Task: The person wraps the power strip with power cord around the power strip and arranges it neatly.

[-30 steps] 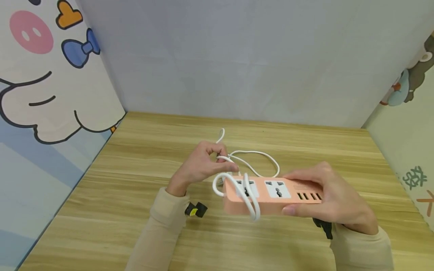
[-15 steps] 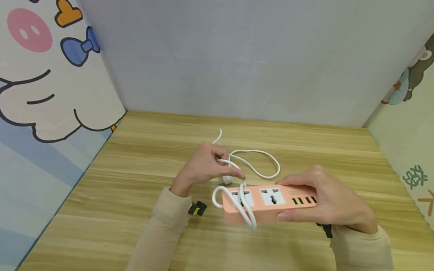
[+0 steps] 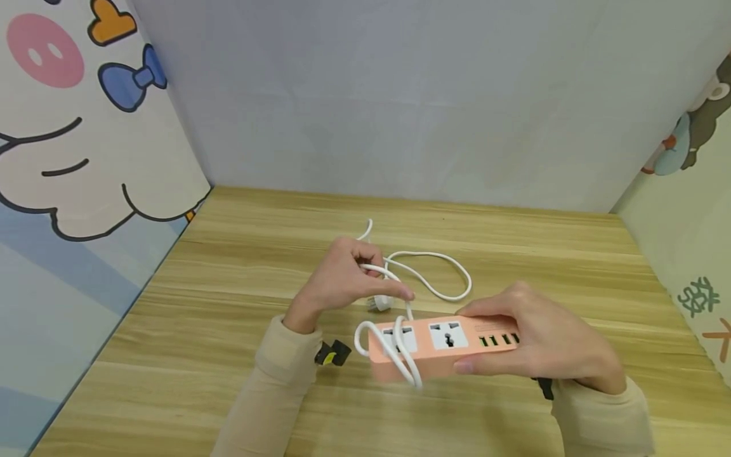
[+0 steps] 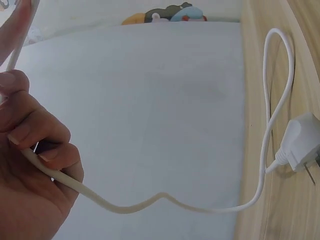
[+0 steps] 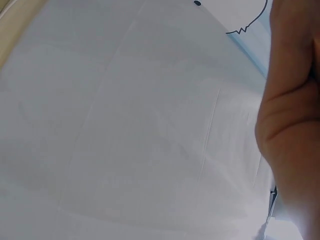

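While our right hand (image 3: 551,339) grips one end of the peach, oblong plastic power strip (image 3: 424,343) above the pale wood-grain table (image 3: 188,355), apparently to steady it, our left hand (image 3: 345,279) holds its slim white cord (image 4: 123,209), perhaps to control slack.

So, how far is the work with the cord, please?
Seemingly done: the cord loops over one end of the strip. In hand: the right hand grips the strip; the left hand holds cord. Probably left to wind: the loose cord by the plug on the table.
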The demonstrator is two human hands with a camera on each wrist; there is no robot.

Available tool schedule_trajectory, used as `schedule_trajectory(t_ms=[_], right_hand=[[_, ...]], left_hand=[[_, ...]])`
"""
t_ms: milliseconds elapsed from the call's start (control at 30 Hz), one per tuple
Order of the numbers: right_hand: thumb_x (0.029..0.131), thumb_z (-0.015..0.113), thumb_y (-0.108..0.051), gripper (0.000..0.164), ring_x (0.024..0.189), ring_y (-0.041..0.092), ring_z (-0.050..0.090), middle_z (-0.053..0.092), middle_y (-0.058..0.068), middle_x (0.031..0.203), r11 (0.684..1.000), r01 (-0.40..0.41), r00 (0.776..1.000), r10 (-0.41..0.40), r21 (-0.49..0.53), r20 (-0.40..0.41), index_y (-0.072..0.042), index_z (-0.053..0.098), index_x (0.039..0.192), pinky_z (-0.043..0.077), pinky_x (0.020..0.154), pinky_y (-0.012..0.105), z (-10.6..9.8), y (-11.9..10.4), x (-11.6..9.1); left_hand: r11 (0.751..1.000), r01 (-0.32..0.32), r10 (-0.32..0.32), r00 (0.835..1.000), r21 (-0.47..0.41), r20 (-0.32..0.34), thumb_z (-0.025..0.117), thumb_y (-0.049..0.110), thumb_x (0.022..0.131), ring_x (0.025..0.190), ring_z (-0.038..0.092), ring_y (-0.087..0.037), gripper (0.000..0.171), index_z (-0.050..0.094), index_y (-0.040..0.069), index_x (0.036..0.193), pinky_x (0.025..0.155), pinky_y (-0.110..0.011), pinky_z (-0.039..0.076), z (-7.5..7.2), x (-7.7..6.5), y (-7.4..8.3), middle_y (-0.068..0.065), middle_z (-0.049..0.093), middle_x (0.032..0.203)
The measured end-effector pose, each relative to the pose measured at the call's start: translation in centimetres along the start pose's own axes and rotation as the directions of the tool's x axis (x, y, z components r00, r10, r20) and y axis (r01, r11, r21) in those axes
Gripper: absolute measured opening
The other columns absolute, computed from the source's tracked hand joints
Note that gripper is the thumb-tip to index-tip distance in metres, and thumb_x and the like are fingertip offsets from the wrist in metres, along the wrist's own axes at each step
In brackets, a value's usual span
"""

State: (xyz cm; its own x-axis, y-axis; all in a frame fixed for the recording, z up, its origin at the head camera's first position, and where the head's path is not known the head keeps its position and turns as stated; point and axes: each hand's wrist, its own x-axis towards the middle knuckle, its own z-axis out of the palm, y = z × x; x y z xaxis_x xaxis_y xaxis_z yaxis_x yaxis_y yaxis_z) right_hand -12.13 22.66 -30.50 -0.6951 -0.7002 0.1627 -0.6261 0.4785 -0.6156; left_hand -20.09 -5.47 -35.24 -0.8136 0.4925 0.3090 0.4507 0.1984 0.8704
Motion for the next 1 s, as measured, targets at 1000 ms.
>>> schedule_trajectory(t_ms=[1000], right_hand=[[0.085, 0.076, -0.058, 0.024, 0.053, -0.004, 0.044, 0.051, -0.022, 0.063, 0.98, -0.16, 0.987, 0.162, -0.116, 0.002, -0.036, 0.066, 0.082, 0.038, 0.051, 0.018, 0.7, 0.9, 1.0]], left_hand=[[0.999, 0.036, -0.036, 0.999, 0.027, -0.014, 0.09, 0.027, 0.077, 0.049, 0.03, -0.007, 0.028, 0.069, 0.017, 0.061, 0.046, -0.021, 0.024, 0.3, 0.1, 1.2, 0.007, 0.043, 0.05]])
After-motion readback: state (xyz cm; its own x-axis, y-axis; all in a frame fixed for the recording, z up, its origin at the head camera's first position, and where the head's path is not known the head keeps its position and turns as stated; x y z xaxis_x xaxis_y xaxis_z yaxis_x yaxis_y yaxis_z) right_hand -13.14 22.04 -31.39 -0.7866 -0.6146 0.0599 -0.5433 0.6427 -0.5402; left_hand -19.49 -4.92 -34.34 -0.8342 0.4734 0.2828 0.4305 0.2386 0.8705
